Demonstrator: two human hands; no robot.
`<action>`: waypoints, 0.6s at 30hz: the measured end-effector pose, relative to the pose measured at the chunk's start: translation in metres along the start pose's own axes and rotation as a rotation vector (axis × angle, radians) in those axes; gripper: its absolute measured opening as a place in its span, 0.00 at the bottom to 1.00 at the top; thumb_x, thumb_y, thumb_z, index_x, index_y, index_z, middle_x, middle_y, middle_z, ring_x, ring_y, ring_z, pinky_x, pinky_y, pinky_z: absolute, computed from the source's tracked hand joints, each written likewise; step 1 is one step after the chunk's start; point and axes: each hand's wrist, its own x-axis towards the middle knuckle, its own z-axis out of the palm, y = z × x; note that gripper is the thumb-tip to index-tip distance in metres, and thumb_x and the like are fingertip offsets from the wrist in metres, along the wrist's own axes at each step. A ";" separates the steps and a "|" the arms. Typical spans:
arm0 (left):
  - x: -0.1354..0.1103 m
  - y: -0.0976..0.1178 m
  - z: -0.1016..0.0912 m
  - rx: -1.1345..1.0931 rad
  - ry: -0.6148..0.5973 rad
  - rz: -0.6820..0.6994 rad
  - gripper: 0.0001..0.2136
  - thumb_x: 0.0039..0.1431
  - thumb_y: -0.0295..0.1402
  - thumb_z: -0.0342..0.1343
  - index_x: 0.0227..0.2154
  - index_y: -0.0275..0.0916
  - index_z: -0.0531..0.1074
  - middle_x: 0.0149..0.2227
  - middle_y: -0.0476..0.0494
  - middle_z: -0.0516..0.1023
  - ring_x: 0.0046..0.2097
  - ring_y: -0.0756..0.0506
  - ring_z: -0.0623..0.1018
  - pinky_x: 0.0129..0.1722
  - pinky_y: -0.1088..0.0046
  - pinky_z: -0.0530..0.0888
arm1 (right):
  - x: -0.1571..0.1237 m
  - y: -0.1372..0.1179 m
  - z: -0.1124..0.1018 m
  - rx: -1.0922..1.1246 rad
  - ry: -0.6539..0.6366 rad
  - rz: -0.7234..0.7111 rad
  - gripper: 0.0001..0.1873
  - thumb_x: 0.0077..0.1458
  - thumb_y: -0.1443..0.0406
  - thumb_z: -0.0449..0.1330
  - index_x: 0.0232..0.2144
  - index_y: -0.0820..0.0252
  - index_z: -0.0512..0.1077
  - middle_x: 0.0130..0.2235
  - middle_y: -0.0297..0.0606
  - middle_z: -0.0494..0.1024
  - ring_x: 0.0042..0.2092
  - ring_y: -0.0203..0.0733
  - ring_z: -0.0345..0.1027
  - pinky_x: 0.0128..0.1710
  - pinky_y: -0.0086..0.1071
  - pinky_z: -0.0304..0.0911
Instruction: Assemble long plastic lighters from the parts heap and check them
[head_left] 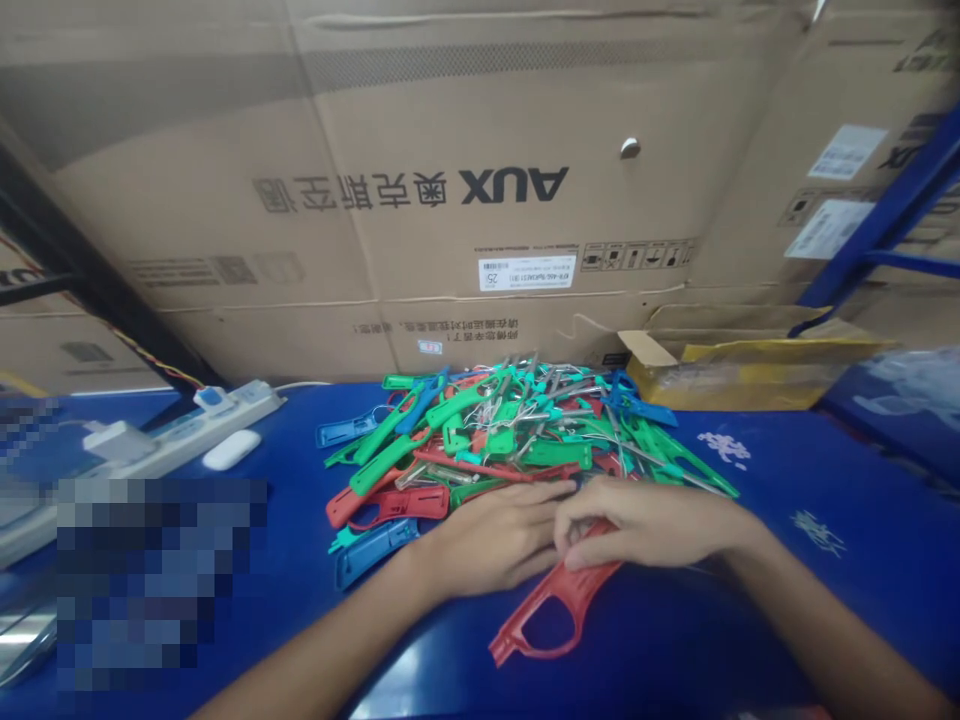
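My right hand [637, 522] is closed around the upper end of a red plastic lighter casing [577, 600], with thumb and bent fingers gripping it. The casing slants down to the left, and its trigger loop and narrow end stick out below my hand. My left hand [499, 540] lies palm down at the front edge of the pile, fingers stretched to the right. Its fingertips are partly hidden beside my right hand. Just beyond both hands is a pile of green, red and blue lighter casings [465, 405] mixed with metal tubes and thin wires [517, 410].
On the blue tabletop [750, 620], small pale pink pieces [724, 448] and thin pale pins [817, 532] lie at the right. An open yellow-taped carton [750, 375] stands behind them. A power strip [187, 430] and a white mouse [232, 450] are at the left. Cardboard [420, 110] walls the back.
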 end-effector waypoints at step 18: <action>-0.007 0.001 -0.020 -0.219 0.255 0.019 0.10 0.70 0.25 0.49 0.38 0.33 0.76 0.39 0.37 0.81 0.47 0.42 0.80 0.50 0.61 0.78 | 0.015 0.006 0.011 -0.380 0.186 -0.089 0.10 0.65 0.63 0.61 0.33 0.57 0.81 0.35 0.36 0.83 0.39 0.41 0.76 0.38 0.31 0.61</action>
